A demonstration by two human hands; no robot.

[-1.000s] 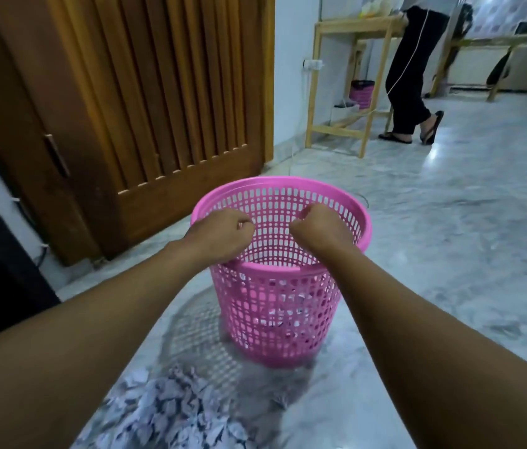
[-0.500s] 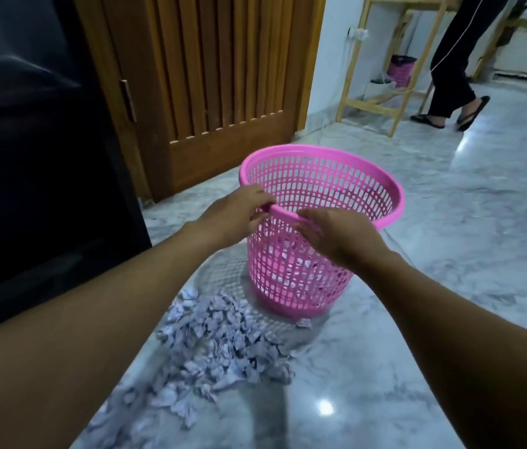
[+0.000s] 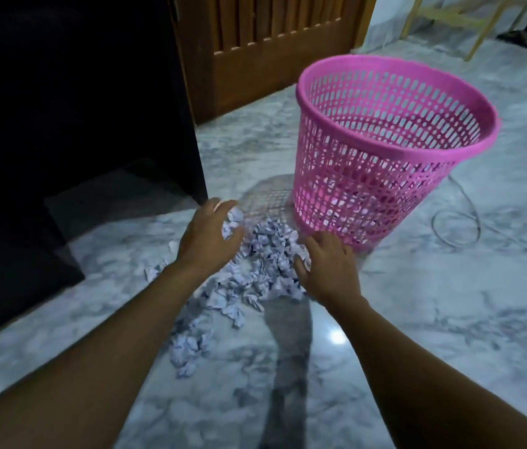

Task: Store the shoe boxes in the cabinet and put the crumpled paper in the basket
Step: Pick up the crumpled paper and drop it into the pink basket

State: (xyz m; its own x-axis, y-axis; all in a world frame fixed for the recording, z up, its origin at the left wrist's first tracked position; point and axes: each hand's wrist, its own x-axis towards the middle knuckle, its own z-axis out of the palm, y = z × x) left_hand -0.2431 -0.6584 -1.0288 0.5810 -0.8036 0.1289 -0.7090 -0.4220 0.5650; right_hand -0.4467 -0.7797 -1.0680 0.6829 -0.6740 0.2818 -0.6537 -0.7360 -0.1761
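The pink plastic basket, round, tapering and pierced all over with small holes, stands upright on the glossy veined marble floor. Through its lattice a few white scraps show at the bottom. Just beside its base lies a loose heap of crumpled paper, pale and sharply creased. The left hand hovers at the heap's left edge, fingers relaxed and holding nothing. The right hand rests on the right edge with fingers spread. A slatted wooden door stands behind.
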